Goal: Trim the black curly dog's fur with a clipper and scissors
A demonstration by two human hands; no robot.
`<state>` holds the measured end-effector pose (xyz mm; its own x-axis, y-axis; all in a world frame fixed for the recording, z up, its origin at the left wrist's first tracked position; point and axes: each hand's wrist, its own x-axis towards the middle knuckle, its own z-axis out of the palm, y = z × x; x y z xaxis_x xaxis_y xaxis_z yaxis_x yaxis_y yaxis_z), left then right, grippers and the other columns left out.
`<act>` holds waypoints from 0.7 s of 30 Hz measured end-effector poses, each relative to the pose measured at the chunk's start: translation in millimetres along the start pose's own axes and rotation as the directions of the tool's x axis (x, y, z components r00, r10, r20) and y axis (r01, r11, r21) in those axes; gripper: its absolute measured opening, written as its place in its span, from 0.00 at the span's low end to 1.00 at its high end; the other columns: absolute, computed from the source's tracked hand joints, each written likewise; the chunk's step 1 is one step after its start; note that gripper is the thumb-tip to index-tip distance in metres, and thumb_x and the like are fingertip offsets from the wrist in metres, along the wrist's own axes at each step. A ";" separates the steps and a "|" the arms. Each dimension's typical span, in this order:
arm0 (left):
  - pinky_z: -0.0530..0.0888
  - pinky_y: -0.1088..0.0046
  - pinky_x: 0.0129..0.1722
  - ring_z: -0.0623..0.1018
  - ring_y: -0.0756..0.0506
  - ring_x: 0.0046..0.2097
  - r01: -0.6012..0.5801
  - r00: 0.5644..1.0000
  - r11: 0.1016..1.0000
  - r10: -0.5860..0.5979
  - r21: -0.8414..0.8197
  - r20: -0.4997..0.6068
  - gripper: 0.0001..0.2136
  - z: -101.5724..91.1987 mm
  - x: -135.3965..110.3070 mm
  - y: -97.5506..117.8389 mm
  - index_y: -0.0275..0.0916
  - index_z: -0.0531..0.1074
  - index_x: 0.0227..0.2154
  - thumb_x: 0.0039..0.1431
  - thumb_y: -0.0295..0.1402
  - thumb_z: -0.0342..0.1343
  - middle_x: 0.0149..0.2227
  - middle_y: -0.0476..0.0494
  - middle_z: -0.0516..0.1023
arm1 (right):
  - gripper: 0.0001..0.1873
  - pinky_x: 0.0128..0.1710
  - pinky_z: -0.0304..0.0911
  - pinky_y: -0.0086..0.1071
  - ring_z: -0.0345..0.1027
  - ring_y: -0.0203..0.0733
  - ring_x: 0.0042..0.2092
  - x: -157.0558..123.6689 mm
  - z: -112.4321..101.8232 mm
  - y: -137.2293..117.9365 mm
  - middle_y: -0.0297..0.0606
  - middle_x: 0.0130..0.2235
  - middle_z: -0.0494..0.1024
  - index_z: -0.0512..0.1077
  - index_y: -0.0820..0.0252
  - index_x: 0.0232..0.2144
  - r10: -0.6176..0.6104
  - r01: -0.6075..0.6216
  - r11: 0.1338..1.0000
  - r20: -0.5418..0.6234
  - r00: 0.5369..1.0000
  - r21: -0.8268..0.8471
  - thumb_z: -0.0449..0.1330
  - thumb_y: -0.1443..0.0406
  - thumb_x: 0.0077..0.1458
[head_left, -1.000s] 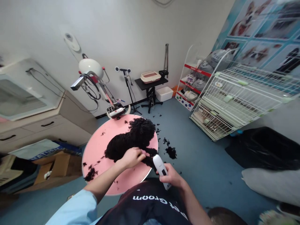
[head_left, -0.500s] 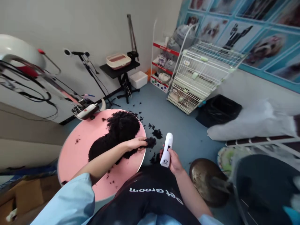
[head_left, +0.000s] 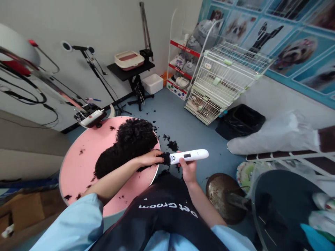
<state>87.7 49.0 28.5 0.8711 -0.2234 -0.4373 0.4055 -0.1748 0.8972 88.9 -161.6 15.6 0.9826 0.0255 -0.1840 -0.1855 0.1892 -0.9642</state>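
Observation:
A black curly-haired dog [head_left: 131, 146] lies on the round pink table [head_left: 78, 170], its face not discernible. My left hand [head_left: 150, 158] is closed around one of its legs [head_left: 165, 158], which sticks out past the table's right edge. In my right hand [head_left: 188, 170] is a white pet clipper [head_left: 196, 154], held nearly level. Its head end meets the fur of the leg just beyond my left fingers; the blade itself is hidden in the hair. Loose black tufts [head_left: 82, 152] are scattered over the tabletop.
Cut hair [head_left: 172, 145] litters the blue floor right of the table. A clipper-like device [head_left: 92, 118] sits at the table's far left edge. Farther off stand a wire cage [head_left: 217, 83], a black-lined bin [head_left: 243, 120] and a stool with a round metal base [head_left: 222, 198].
My right hand has turned the clipper from upright to nearly level and brought its head against the leg. My left hand keeps its hold. The view has shifted slightly.

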 end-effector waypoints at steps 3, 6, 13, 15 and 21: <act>0.57 0.77 0.20 0.63 0.52 0.22 -0.038 0.986 0.999 0.031 0.037 0.164 0.08 2.8 1.2 10.0 0.36 0.74 0.26 0.48 0.36 0.57 0.20 0.51 0.68 | 0.25 0.27 0.66 0.32 0.71 0.40 0.30 6.2 2.2 -4.8 0.41 0.43 0.81 0.68 0.56 0.42 0.004 -0.001 1.000 0.124 0.992 -0.023 0.68 0.55 0.43; 0.59 0.77 0.22 0.65 0.51 0.24 -0.067 0.983 0.997 0.059 0.044 0.175 0.09 7.9 5.1 17.0 0.35 0.74 0.28 0.48 0.37 0.58 0.22 0.50 0.70 | 0.22 0.32 0.68 0.32 0.73 0.41 0.34 12.6 -3.5 -9.6 0.39 0.42 0.80 0.67 0.55 0.42 -0.085 0.086 0.996 0.066 0.994 -0.026 0.67 0.56 0.45; 0.57 0.77 0.23 0.62 0.53 0.23 -0.058 0.980 0.994 0.039 0.096 0.193 0.08 14.4 19.0 28.2 0.35 0.70 0.26 0.48 0.36 0.57 0.20 0.54 0.65 | 0.21 0.37 0.71 0.34 0.74 0.40 0.34 19.1 -23.0 -11.0 0.38 0.40 0.81 0.67 0.57 0.40 -0.220 0.227 0.972 0.116 0.969 -0.058 0.69 0.60 0.44; 0.57 0.77 0.24 0.63 0.53 0.25 -0.068 0.976 0.994 0.049 0.084 0.214 0.09 14.1 24.0 31.9 0.35 0.70 0.27 0.48 0.36 0.57 0.22 0.53 0.65 | 0.22 0.34 0.71 0.33 0.74 0.39 0.33 19.0 -26.9 -9.0 0.39 0.41 0.81 0.66 0.57 0.41 -0.219 0.220 0.975 0.121 0.968 0.000 0.68 0.59 0.45; 0.56 0.77 0.24 0.61 0.53 0.25 -0.058 0.969 0.991 0.026 0.124 0.244 0.10 14.8 36.8 42.1 0.35 0.70 0.28 0.46 0.37 0.57 0.22 0.54 0.64 | 0.20 0.38 0.73 0.37 0.75 0.41 0.35 22.7 -33.5 -5.3 0.39 0.41 0.80 0.68 0.58 0.41 -0.286 0.284 0.958 -0.057 0.957 -0.032 0.67 0.58 0.48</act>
<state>132.7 19.2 49.3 0.7872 -0.4554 -0.4157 0.3173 -0.2788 0.9064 111.8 -195.0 10.1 0.9924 -0.0854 0.0888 0.1014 0.1575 -0.9823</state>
